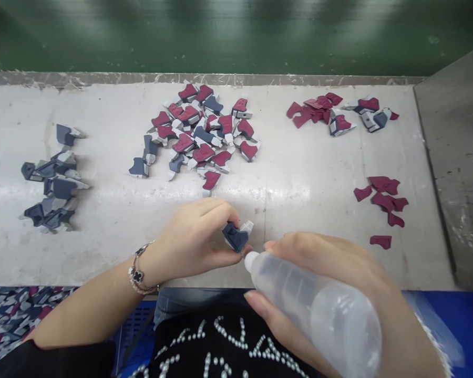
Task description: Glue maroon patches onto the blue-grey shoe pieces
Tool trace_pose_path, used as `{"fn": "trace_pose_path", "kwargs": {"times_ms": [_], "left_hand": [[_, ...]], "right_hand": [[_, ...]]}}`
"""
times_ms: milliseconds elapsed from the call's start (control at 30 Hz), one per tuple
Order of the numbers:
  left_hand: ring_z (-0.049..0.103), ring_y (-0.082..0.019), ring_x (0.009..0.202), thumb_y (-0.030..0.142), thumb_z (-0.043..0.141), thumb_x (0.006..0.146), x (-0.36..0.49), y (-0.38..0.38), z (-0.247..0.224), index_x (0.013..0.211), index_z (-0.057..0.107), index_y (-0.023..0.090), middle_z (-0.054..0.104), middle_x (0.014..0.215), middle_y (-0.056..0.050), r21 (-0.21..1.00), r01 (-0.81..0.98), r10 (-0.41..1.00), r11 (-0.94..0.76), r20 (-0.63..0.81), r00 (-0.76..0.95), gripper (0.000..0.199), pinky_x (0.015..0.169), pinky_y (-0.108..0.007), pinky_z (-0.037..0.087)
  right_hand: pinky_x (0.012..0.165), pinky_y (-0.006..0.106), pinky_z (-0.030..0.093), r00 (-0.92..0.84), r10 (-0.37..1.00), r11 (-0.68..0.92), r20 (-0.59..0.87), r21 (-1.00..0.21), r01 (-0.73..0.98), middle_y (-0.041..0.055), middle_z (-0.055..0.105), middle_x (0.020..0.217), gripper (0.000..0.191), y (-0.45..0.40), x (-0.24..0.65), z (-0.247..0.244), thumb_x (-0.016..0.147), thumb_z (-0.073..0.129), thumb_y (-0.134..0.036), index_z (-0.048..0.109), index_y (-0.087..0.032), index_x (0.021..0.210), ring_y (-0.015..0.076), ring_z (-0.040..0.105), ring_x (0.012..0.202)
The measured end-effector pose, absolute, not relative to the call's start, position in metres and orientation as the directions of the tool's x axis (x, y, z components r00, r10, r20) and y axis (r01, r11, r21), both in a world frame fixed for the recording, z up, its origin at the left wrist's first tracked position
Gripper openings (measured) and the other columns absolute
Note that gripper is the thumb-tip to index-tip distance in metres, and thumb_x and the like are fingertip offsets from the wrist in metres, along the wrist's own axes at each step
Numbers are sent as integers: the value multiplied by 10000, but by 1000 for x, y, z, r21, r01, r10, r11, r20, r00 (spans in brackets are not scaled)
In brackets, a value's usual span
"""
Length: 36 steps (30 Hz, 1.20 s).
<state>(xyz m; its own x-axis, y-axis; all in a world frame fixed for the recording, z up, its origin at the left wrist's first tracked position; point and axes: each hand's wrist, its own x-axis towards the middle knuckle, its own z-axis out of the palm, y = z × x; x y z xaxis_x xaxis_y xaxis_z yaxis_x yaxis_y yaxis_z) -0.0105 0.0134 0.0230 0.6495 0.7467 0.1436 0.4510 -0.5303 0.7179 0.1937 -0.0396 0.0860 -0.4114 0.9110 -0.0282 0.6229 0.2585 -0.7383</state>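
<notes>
My left hand [199, 239] pinches a small dark blue-grey and white plastic part [236, 236] between thumb and fingers, just above the front of the worktable. Wrapped in my right hand [331, 262] is a clear squeeze bottle [319, 304], tilted with its white nozzle [251, 260] pointing up and left. The nozzle's thin tip is close to the lower edge of the part; I cannot tell whether they touch. Beyond my left hand lies a pile of similar parts [203, 152], many with a dark red piece on their face.
Blue-grey parts without red [65, 188] lie at the left. Loose dark red pieces [384, 199] are scattered at the right, with another heap [313, 110] behind them. A metal panel [453, 157] bounds the right side. Below left, a bin holds many parts [19, 315].
</notes>
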Motion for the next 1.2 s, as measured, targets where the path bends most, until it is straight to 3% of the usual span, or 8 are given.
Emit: {"fn": "trace_pose_path", "kwargs": {"times_ms": [167, 367, 533, 1200], "left_hand": [[487, -120, 621, 306, 703, 794, -10, 13, 22, 816, 551, 162, 560, 695, 23, 688, 468, 740, -554, 149, 656, 211, 544, -254, 385], [503, -125, 627, 351, 698, 801, -11, 12, 20, 821, 559, 164, 580, 705, 16, 681, 475, 742, -557, 152, 652, 234, 551, -258, 393], [499, -127, 614, 360, 696, 811, -11, 13, 21, 812, 552, 168, 576, 690, 15, 684, 468, 735, -559, 149, 662, 240, 537, -257, 382], [491, -113, 608, 348, 725, 790, -9, 14, 24, 821, 535, 180, 563, 686, 25, 726, 435, 733, -533, 139, 666, 255, 544, -240, 367]], "right_hand": [[431, 252, 418, -301, 953, 215, 31, -769, 602, -79, 564, 605, 164, -35, 192, 90, 847, 678, -256, 530, -234, 913, 97, 543, 448], [455, 303, 435, -365, 931, 231, -11, -757, 611, -43, 607, 638, 169, -38, 189, 91, 836, 699, -323, 568, -216, 834, 130, 574, 484], [421, 259, 425, -302, 953, 174, -12, -793, 583, -81, 554, 591, 169, -35, 193, 91, 829, 700, -274, 538, -235, 862, 93, 535, 427], [481, 226, 492, -265, 964, 156, 11, -833, 531, -82, 629, 710, 213, -33, 193, 91, 828, 719, -298, 544, -260, 942, 83, 602, 532]]}}
